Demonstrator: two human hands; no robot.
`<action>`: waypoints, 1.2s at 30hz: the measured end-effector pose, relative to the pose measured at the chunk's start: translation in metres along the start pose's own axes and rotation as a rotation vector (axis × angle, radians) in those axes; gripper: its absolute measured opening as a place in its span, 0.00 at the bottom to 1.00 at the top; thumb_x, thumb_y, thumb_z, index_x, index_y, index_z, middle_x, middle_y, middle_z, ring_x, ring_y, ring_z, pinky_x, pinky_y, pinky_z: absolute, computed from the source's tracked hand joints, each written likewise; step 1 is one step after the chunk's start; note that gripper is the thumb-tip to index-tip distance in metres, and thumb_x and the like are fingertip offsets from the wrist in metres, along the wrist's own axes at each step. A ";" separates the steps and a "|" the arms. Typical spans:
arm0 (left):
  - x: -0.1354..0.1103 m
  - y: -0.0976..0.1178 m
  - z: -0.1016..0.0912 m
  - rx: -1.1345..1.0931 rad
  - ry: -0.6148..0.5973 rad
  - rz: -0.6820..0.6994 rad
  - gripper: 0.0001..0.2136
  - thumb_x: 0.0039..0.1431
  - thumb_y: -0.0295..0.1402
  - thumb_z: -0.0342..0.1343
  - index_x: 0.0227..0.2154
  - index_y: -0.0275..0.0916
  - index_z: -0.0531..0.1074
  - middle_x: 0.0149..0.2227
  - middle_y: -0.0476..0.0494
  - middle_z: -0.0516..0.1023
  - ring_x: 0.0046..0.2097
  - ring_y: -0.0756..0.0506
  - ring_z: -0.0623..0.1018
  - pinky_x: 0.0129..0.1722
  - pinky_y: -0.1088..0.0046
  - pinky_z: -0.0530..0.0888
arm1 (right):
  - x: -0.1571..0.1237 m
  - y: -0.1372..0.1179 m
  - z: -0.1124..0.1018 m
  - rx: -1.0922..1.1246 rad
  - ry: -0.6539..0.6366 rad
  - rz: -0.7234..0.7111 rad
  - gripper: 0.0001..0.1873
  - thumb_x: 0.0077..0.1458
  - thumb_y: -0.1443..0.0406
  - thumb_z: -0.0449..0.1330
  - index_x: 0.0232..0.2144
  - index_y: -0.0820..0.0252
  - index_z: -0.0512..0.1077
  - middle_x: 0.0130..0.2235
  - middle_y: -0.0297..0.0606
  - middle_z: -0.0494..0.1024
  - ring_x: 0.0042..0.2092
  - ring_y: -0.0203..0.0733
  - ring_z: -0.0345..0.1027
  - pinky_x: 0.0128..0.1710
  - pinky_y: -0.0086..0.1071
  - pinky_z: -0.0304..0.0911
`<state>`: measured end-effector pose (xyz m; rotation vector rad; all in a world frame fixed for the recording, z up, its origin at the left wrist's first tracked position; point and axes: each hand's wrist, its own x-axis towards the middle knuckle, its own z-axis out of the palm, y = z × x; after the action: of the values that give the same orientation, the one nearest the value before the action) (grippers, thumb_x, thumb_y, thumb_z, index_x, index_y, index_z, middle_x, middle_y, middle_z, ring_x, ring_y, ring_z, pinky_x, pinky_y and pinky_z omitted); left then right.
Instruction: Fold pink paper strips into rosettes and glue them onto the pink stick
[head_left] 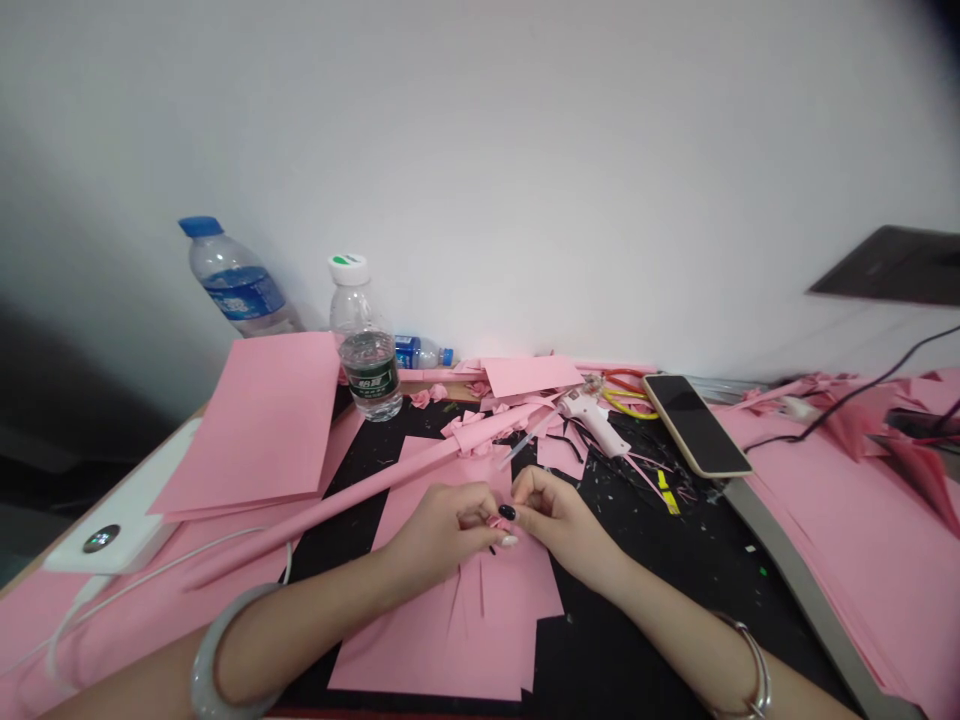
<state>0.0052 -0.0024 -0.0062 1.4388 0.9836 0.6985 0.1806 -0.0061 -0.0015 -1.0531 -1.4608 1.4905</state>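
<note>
There it was: the left hand point(439, 530) and the right hand point(559, 515) closed in narrow, fingertips meeting on a tiny pink paper curl point(499, 522) just above the table. Pinching from both sides looked like the way to stop it springing open. Directly below, at six o'clock, lay a slit pink sheet point(450, 640), flat under the wrists, seemingly kept within easy reach. A long pink paper roll point(322, 510) ran off toward nine o'clock, passing beside the left hand. Up at one o'clock sat a white glue gun point(596, 420), close enough to grab, with red and yellow scissors point(626, 395) behind it and a phone point(696, 425) at two. Stacked pink sheets point(255, 425) waited at ten, with paper roses point(427, 397) and a water bottle point(367, 375) at eleven, near the wall.
</note>
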 end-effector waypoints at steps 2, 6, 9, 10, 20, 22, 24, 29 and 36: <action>0.000 -0.001 -0.001 0.022 -0.015 0.032 0.07 0.47 0.27 0.61 0.20 0.36 0.68 0.17 0.56 0.68 0.20 0.55 0.64 0.22 0.80 0.62 | 0.001 0.000 -0.001 0.039 -0.009 0.020 0.17 0.49 0.57 0.64 0.24 0.60 0.62 0.25 0.27 0.63 0.26 0.31 0.55 0.26 0.26 0.50; 0.001 -0.004 -0.001 0.076 -0.028 0.112 0.07 0.47 0.28 0.61 0.19 0.36 0.68 0.19 0.53 0.70 0.22 0.53 0.67 0.23 0.78 0.63 | 0.003 -0.002 -0.004 0.072 -0.058 0.077 0.18 0.46 0.57 0.66 0.25 0.60 0.62 0.23 0.26 0.60 0.25 0.31 0.52 0.25 0.25 0.48; 0.001 -0.003 0.000 0.046 -0.022 0.092 0.08 0.47 0.28 0.61 0.19 0.36 0.68 0.16 0.56 0.67 0.20 0.54 0.65 0.22 0.79 0.63 | 0.001 -0.002 -0.003 0.022 -0.072 0.030 0.15 0.50 0.59 0.63 0.27 0.59 0.61 0.23 0.25 0.60 0.25 0.31 0.52 0.24 0.25 0.49; 0.001 -0.001 0.000 -0.003 -0.018 0.059 0.07 0.47 0.28 0.61 0.20 0.36 0.68 0.17 0.55 0.68 0.20 0.54 0.67 0.23 0.78 0.64 | 0.000 -0.002 -0.002 -0.030 -0.051 -0.006 0.12 0.53 0.61 0.61 0.27 0.59 0.62 0.23 0.26 0.60 0.24 0.31 0.52 0.24 0.25 0.50; 0.005 0.004 0.000 -0.264 0.083 -0.057 0.09 0.48 0.29 0.62 0.26 0.37 0.65 0.24 0.50 0.78 0.31 0.46 0.80 0.32 0.73 0.75 | -0.013 -0.002 -0.003 -0.819 0.167 -0.632 0.11 0.59 0.73 0.52 0.40 0.60 0.72 0.37 0.41 0.79 0.38 0.39 0.74 0.40 0.30 0.69; 0.005 0.004 0.000 -0.269 0.094 -0.054 0.10 0.48 0.29 0.63 0.26 0.38 0.64 0.24 0.51 0.78 0.31 0.46 0.81 0.31 0.73 0.74 | -0.013 -0.002 -0.004 -0.881 0.161 -0.680 0.12 0.59 0.73 0.52 0.42 0.61 0.72 0.38 0.41 0.80 0.38 0.39 0.74 0.40 0.30 0.71; 0.005 0.004 0.000 -0.271 0.100 -0.044 0.10 0.48 0.29 0.63 0.26 0.38 0.64 0.25 0.51 0.78 0.31 0.46 0.81 0.31 0.73 0.74 | -0.014 -0.001 -0.003 -0.932 0.189 -0.709 0.13 0.59 0.73 0.52 0.44 0.61 0.71 0.40 0.42 0.80 0.39 0.40 0.75 0.40 0.31 0.72; 0.004 0.001 0.000 -0.234 0.116 -0.051 0.11 0.48 0.28 0.62 0.25 0.38 0.62 0.23 0.52 0.77 0.31 0.46 0.80 0.31 0.72 0.74 | -0.015 -0.003 -0.003 -1.018 0.153 -0.732 0.15 0.61 0.72 0.50 0.47 0.58 0.70 0.44 0.42 0.79 0.40 0.41 0.75 0.40 0.34 0.73; 0.003 -0.001 -0.001 -0.111 0.088 -0.011 0.10 0.48 0.27 0.60 0.22 0.38 0.63 0.23 0.52 0.76 0.30 0.47 0.79 0.29 0.74 0.71 | -0.014 -0.001 -0.006 -1.014 0.074 -0.639 0.15 0.61 0.71 0.49 0.46 0.60 0.71 0.44 0.44 0.79 0.41 0.44 0.76 0.40 0.37 0.73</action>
<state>0.0052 0.0011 -0.0071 1.3139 1.0041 0.8015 0.1908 -0.0168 0.0003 -0.9883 -2.2736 0.2040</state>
